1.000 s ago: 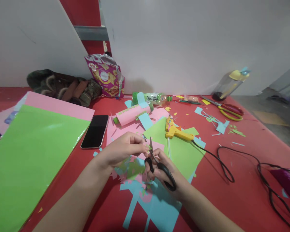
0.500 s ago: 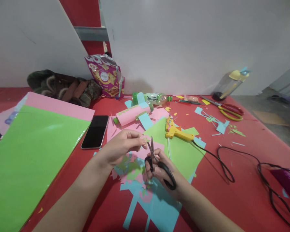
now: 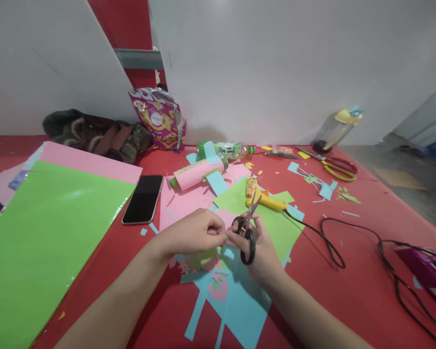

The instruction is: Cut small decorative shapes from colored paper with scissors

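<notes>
My left hand (image 3: 198, 231) is closed in a pinch on a tiny scrap of green paper (image 3: 228, 236), mostly hidden by the fingertips. My right hand (image 3: 264, 249) grips black-handled scissors (image 3: 253, 207), blades pointing up and away and slightly apart. Its thumb and finger meet the left fingertips at the scrap. Below both hands lie small pink and green paper cut-outs (image 3: 203, 261), some star-shaped. They rest partly on a cut blue sheet (image 3: 245, 305). Just beyond the scissors is a yellow glue gun (image 3: 270, 200) on a green sheet (image 3: 285, 232).
A phone (image 3: 143, 199) and large green sheets (image 3: 65, 232) lie left. Behind are a pink paper-wrapped roll (image 3: 198, 174), a green bottle (image 3: 227, 150) and a snack bag (image 3: 159, 118). Rightward are larger scissors (image 3: 336, 167), a clear bottle (image 3: 334, 131) and a black cord (image 3: 330, 247).
My left hand has dropped slightly toward me. The right hand has turned the scissors away from the paper scrap, and its fingertips have come to meet the left ones.
</notes>
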Motion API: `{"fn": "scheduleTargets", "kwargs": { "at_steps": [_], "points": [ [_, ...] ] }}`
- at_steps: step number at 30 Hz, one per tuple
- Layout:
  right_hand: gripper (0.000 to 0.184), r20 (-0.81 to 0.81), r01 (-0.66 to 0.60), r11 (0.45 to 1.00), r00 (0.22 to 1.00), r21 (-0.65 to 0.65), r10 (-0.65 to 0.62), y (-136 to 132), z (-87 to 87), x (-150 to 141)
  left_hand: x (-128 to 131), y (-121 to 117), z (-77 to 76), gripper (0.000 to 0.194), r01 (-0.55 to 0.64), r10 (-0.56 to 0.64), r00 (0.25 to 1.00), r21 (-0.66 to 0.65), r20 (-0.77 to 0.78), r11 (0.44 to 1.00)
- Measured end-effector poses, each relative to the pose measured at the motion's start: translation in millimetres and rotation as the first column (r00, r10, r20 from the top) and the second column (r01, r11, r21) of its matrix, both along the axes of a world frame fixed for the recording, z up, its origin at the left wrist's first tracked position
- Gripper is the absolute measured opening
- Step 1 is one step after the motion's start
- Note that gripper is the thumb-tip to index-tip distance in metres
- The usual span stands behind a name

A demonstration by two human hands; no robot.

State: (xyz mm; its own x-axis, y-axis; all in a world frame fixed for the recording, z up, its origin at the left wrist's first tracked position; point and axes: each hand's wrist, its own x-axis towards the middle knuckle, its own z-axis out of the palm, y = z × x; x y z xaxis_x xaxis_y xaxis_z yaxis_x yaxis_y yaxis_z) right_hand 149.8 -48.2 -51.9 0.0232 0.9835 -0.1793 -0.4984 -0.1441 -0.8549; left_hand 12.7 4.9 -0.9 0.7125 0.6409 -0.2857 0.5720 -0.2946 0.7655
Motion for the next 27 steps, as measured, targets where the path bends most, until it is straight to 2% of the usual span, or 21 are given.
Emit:
{"fn": "scheduleTargets", "kwargs": {
  "at_steps": [14,27],
  "points": [
    [0.041,0.067,-0.033,0.995,0.997,0.098,0.026,-0.8,-0.9,-0.4,-0.5,-2.5,-0.9,0.017,0.052,-0.047,0.996,0.059,-0.071,0.997],
    [0.045,0.094,-0.062,0.993,0.994,0.098,0.053,-1.3,-1.4,0.0,-1.3,-4.4,1.9,0.015,0.079,-0.07,0.995,0.132,-0.071,0.988]
  ]
}}
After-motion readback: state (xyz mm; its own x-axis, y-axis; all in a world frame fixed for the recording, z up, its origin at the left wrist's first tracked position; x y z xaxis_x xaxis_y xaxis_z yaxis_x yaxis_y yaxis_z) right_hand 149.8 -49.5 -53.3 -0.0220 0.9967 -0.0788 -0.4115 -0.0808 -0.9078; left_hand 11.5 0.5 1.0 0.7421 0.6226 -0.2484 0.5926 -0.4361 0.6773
